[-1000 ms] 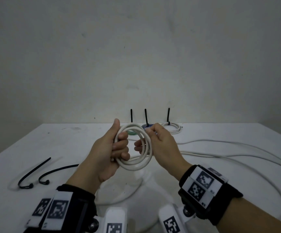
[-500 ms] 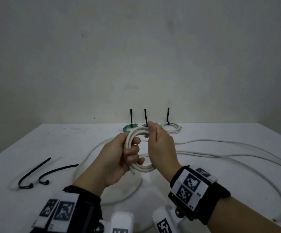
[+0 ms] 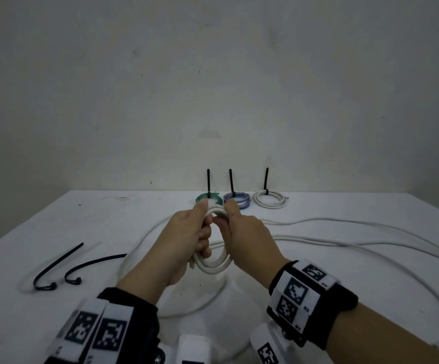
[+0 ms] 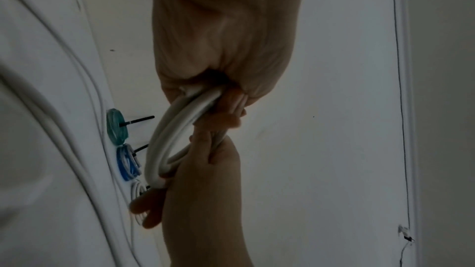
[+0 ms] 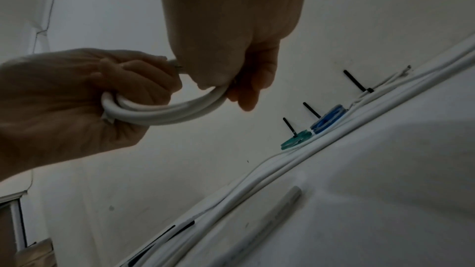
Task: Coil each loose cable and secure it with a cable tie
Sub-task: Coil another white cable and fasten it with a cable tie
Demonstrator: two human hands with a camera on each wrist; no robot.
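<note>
Coils of the white cable [image 3: 214,261] sat bunched between both hands at the centre of the head view, held up off the desk [image 3: 55,227]. A second before, the loops had been spread into a wide open ring facing the camera, with the right hand on its right side; by this moment the ring had turned edge-on and narrowed, and the right hand [image 3: 242,232] had come up to its top, next to the left thumb. Judging by that, another turn had just been laid onto the bundle, so the coiling step was under way but unfinished.

The left hand [image 3: 186,240] had its grip closed round the left side of the loops, fingers wrapped through the ring. The right hand pinched the top of the coil, fingers curled over the strands, as the right wrist view showed.

The coil stood roughly upright, its long axis running from the top near the fingertips down toward the lower centre of the frame, its flat face turned sideways. A cut end stuck out at the lower left of the bundle.

Much loose cable still trailed over the desk toward the right edge of the frame. Two black cable ties [image 3: 63,269] lay at the lower left, untouched. Three tied coils [image 3: 242,202] stood in the upper centre.
</note>
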